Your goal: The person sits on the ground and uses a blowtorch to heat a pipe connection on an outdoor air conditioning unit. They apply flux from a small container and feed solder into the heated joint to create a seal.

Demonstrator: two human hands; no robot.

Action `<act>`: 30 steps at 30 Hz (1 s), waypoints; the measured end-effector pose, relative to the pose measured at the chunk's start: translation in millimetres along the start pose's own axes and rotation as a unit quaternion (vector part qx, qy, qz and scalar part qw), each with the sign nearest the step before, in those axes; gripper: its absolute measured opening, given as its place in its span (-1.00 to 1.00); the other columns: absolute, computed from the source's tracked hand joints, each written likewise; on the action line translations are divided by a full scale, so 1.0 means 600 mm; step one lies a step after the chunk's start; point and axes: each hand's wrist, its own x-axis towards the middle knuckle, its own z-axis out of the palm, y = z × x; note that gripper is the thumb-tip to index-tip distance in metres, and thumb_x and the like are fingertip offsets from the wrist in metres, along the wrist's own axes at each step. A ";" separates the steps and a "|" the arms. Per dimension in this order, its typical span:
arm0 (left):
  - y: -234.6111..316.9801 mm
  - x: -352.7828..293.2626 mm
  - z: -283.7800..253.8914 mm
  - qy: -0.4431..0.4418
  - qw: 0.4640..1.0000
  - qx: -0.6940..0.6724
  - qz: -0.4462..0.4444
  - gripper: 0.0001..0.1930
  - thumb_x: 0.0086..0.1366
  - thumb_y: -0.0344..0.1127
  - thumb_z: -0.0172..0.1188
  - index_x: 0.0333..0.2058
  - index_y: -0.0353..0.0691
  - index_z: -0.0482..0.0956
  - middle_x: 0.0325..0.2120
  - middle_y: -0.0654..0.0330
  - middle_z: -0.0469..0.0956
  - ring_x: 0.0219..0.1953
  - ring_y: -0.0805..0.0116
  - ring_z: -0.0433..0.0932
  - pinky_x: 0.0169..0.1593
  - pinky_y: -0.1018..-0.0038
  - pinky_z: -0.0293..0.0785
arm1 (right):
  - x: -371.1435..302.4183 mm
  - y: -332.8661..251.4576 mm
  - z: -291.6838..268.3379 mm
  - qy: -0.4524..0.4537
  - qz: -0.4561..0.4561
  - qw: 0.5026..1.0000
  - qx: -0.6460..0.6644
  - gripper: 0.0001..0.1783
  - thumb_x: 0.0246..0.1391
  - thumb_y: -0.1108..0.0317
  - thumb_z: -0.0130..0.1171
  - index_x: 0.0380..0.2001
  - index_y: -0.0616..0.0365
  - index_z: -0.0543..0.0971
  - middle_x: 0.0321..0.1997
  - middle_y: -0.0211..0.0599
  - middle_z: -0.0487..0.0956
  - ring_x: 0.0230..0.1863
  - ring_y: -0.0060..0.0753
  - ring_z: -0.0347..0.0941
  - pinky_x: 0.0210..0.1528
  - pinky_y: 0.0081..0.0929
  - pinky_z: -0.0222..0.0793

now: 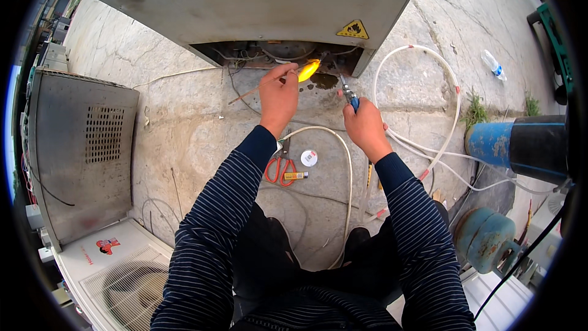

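Cracked concrete ground [196, 141] lies before a large metal cabinet [269, 9], its low opening exposing pipes and wires, with 1 yellow warning sign [353, 29] above the opening's right end. The left hand [278, 98] is at the opening, fingers closed in a pinch on a thin rod [244, 94]; the rod's working end cannot be made out in the glare. The right hand [365, 124] has its fingers wrapped round the blue handle of a torch [350, 97], nozzle toward the opening. An orange flame [308, 71] burns just beside the left fingertips, at the cabinet's lower edge. A dark stain [324, 81] marks the ground below. Red-handled scissors [272, 171] and a lighter [295, 176] lie nearer the feet; a coiled pale hose [456, 73] lies to the right. Step in hand, as judged: heating at the pipes, rod presented. The next move appears to call for a steady nozzle, the rod fed to the heated spot, and left fingers clear of the flame.
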 end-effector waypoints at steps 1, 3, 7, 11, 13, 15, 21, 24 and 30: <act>0.001 0.000 -0.001 -0.003 1.000 0.005 -0.004 -0.79 0.37 -0.44 0.13 -0.11 -0.38 0.67 -0.27 0.21 0.67 -0.27 0.56 0.55 -0.20 0.60 0.46 | -0.001 -0.001 0.000 -0.001 0.001 1.000 0.002 -0.68 0.15 0.29 0.07 -0.36 0.44 0.54 -0.34 0.37 0.59 -0.22 0.43 0.53 -0.13 0.13 0.43; 0.002 0.000 -0.004 -0.007 1.000 0.014 -0.011 -0.79 0.37 -0.44 0.13 -0.11 -0.38 0.66 -0.26 0.20 0.67 -0.25 0.55 0.56 -0.18 0.59 0.47 | -0.002 -0.003 -0.002 -0.002 0.002 1.000 0.006 -0.68 0.15 0.29 0.07 -0.36 0.44 0.54 -0.33 0.37 0.59 -0.22 0.44 0.53 -0.12 0.14 0.43; 0.001 0.000 -0.003 -0.001 1.000 0.010 0.005 -0.79 0.37 -0.44 0.13 -0.11 -0.37 0.67 -0.26 0.20 0.68 -0.25 0.53 0.57 -0.17 0.59 0.48 | -0.001 -0.001 0.000 -0.002 0.001 1.000 -0.002 -0.68 0.14 0.28 0.08 -0.36 0.44 0.53 -0.33 0.37 0.59 -0.22 0.44 0.53 -0.12 0.14 0.43; 0.003 -0.001 -0.004 0.000 1.000 0.015 0.005 -0.79 0.37 -0.44 0.14 -0.11 -0.37 0.67 -0.27 0.21 0.68 -0.26 0.54 0.57 -0.18 0.59 0.48 | -0.001 0.000 0.002 0.001 0.000 1.000 -0.003 -0.68 0.14 0.28 0.08 -0.37 0.43 0.53 -0.33 0.38 0.59 -0.22 0.44 0.53 -0.12 0.14 0.43; 0.003 -0.001 -0.005 0.001 1.000 0.022 0.009 -0.79 0.37 -0.43 0.14 -0.11 -0.37 0.67 -0.27 0.21 0.68 -0.27 0.54 0.56 -0.19 0.59 0.48 | -0.002 -0.003 0.001 0.003 0.000 1.000 -0.005 -0.68 0.14 0.28 0.09 -0.37 0.44 0.53 -0.33 0.38 0.58 -0.22 0.44 0.53 -0.12 0.14 0.43; 0.002 0.000 -0.006 0.003 0.999 0.032 0.017 -0.79 0.37 -0.43 0.15 -0.12 -0.37 0.67 -0.27 0.21 0.68 -0.28 0.55 0.55 -0.20 0.59 0.47 | -0.003 -0.004 0.001 0.004 0.001 1.000 -0.009 -0.68 0.14 0.28 0.09 -0.37 0.44 0.53 -0.34 0.39 0.58 -0.22 0.44 0.53 -0.13 0.14 0.43; 0.007 -0.003 -0.005 -0.003 0.999 0.031 0.005 -0.80 0.37 -0.41 0.18 -0.11 -0.36 0.68 -0.27 0.21 0.69 -0.34 0.59 0.49 -0.26 0.59 0.44 | -0.004 -0.001 0.002 0.008 -0.008 1.000 -0.009 -0.68 0.15 0.29 0.09 -0.38 0.45 0.52 -0.35 0.40 0.58 -0.23 0.44 0.53 -0.15 0.14 0.44; 0.006 -0.003 -0.004 0.000 1.000 0.021 0.014 -0.80 0.37 -0.41 0.19 -0.11 -0.36 0.68 -0.28 0.21 0.69 -0.35 0.60 0.50 -0.27 0.59 0.44 | -0.003 0.002 0.001 0.006 -0.010 1.000 -0.011 -0.68 0.15 0.29 0.08 -0.38 0.44 0.52 -0.35 0.39 0.58 -0.23 0.44 0.53 -0.14 0.14 0.44; 0.010 -0.005 -0.003 -0.002 0.999 0.045 0.012 -0.80 0.37 -0.42 0.18 -0.11 -0.36 0.67 -0.28 0.21 0.69 -0.36 0.60 0.50 -0.28 0.59 0.44 | -0.002 0.006 0.003 0.003 -0.001 1.000 -0.007 -0.68 0.16 0.28 0.09 -0.36 0.43 0.52 -0.33 0.37 0.59 -0.22 0.42 0.53 -0.14 0.13 0.44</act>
